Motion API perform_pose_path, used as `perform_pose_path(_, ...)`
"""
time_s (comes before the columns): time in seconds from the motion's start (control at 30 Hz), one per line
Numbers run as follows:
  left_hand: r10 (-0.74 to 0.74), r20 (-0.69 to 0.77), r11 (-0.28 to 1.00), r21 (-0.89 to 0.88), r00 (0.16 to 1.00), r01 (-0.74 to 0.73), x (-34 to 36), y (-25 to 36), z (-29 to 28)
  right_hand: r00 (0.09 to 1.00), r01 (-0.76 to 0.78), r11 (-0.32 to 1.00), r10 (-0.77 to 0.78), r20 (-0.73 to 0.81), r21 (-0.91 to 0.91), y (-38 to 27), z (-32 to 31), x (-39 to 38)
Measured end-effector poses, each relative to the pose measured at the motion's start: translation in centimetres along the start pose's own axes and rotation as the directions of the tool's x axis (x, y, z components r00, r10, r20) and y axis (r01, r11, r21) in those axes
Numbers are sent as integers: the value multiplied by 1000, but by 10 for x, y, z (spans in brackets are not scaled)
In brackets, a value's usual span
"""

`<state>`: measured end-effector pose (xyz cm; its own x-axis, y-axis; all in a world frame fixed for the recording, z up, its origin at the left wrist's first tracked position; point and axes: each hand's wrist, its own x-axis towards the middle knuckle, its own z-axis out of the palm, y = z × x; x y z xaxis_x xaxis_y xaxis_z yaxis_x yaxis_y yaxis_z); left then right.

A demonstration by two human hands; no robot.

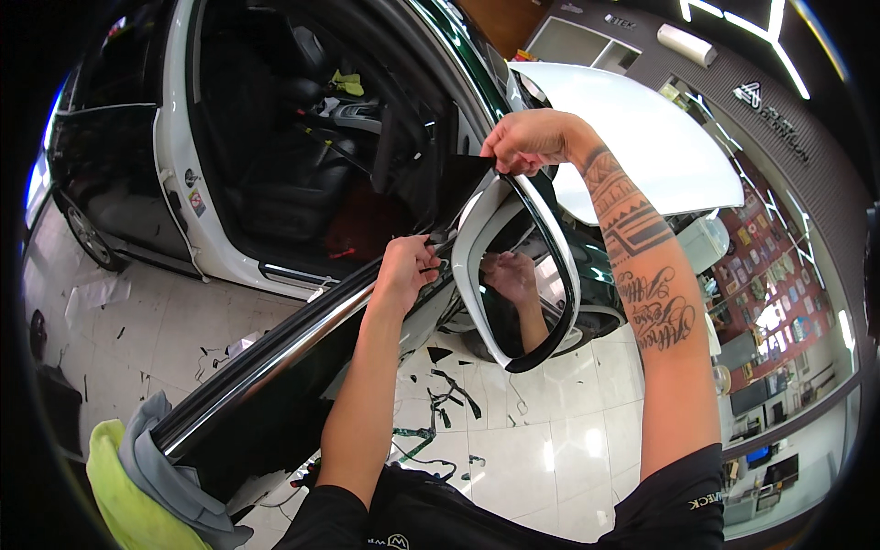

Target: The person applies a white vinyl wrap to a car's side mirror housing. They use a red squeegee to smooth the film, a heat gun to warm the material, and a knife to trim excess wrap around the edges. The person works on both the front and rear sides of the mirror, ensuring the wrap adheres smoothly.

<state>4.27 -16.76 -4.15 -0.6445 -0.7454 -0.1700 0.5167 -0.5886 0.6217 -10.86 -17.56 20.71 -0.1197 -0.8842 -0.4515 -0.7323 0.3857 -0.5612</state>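
Observation:
An opened car door (275, 403) in dark green and black runs up from the lower left, with a chrome strip (266, 367) along its upper edge. The side mirror (515, 275), in a white and black housing, stands at its front end. Above the mirror my right hand (532, 140) pinches the edge of a thin black piece (466, 176) that looks like film. Lower and to the left, my left hand (404, 272) has its fingers curled together by the door's front corner. What lies between those fingertips is hard to make out. The mirror glass reflects a hand.
A grey cloth (170, 458) and a yellow-green cloth (124, 486) hang over the door's rear end. Black and green scraps (445, 399) litter the tiled floor (550, 440). Behind the door are the car's black seats (284, 183). A raised white hood (642, 137) stands to the right.

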Motion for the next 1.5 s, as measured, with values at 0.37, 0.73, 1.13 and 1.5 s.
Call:
perform_pose_path(0.37, 481, -148, 820, 426, 864, -383, -6, -30, 29, 865, 404, 764, -499, -63, -502, 29, -11, 7)
perform_pose_path(0.73, 865, -119, 439, 649, 487, -621, 11, -62, 21, 932, 345, 910, -362, -37, -230, 25, 3, 0)
perform_pose_path(1.13, 783, -94, 544, 581, 615, -605, 6, -67, 17, 931, 360, 904, -363, 31, -231, 27, -1, 4)
perform_pose_path(1.5, 806, 90, 384, 674, 585, -631, -4, -59, 12, 943, 331, 911, -325, 66, -245, 24, -3, 3)
